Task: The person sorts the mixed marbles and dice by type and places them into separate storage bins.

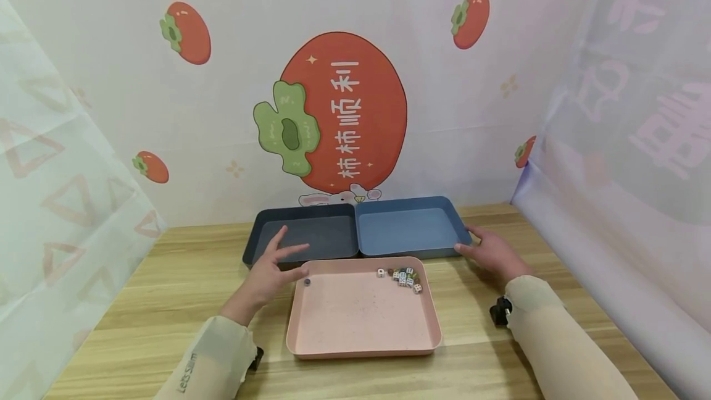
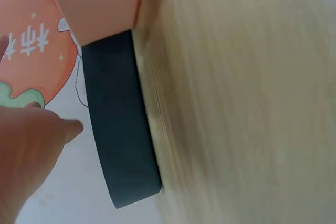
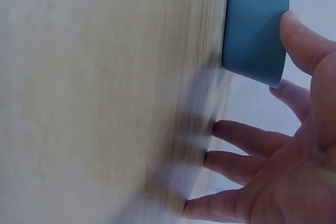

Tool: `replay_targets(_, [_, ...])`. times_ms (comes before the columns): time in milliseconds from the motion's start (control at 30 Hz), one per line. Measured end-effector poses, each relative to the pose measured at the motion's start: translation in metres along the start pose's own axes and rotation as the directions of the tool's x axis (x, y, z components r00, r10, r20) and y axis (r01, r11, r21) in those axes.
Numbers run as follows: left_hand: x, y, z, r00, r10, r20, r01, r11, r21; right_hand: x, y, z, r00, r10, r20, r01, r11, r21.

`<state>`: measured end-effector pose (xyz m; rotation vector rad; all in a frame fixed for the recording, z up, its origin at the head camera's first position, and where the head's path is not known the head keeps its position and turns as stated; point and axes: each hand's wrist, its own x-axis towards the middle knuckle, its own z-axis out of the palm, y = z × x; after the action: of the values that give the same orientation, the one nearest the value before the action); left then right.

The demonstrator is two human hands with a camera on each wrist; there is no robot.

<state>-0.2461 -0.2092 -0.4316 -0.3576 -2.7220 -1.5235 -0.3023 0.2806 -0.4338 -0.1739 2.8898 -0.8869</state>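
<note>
My left hand [image 1: 265, 275] hovers with spread fingers over the front of the dark grey tray [image 1: 333, 238], its thumb by the back-left corner of the pink tray [image 1: 361, 323]. It holds nothing. At the front-right corner of the blue tray [image 1: 408, 230] is my right hand [image 1: 493, 255]. Its thumb touches the front wall and the index finger lies by the side; the other fingers spread out straight in the right wrist view. A cluster of dice [image 1: 402, 278] sits in the pink tray's back-right corner. One small dark die [image 1: 307, 282] lies near its back-left corner.
The dark grey and blue trays stand side by side against a patterned cloth backdrop [image 1: 433, 110], with the pink tray in front. All rest on a wood-grain table [image 1: 161, 307]. Cloth hangs along the left and right sides.
</note>
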Motion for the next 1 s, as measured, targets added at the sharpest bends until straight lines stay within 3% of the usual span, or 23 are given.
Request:
replay_targets(333, [0.01, -0.007, 0.004, 0.997, -0.066, 0.039, 0.056, 0.975, 0.213, 0.001, 0.001, 0.001, 1.0, 0.001, 0.013, -0.001, 1.0, 0.001])
replay_targets(600, [0.015, -0.009, 0.007, 0.999, -0.033, 0.021, 0.022, 0.907, 0.421, 0.001, 0.0, 0.0, 1.0, 0.007, 0.011, -0.007, 1.0, 0.002])
replay_targets(1000, [0.013, -0.005, 0.007, 0.998, -0.065, 0.005, 0.052, 0.836, 0.547, -0.001, 0.001, -0.001, 1.0, 0.012, 0.006, -0.012, 1.0, -0.009])
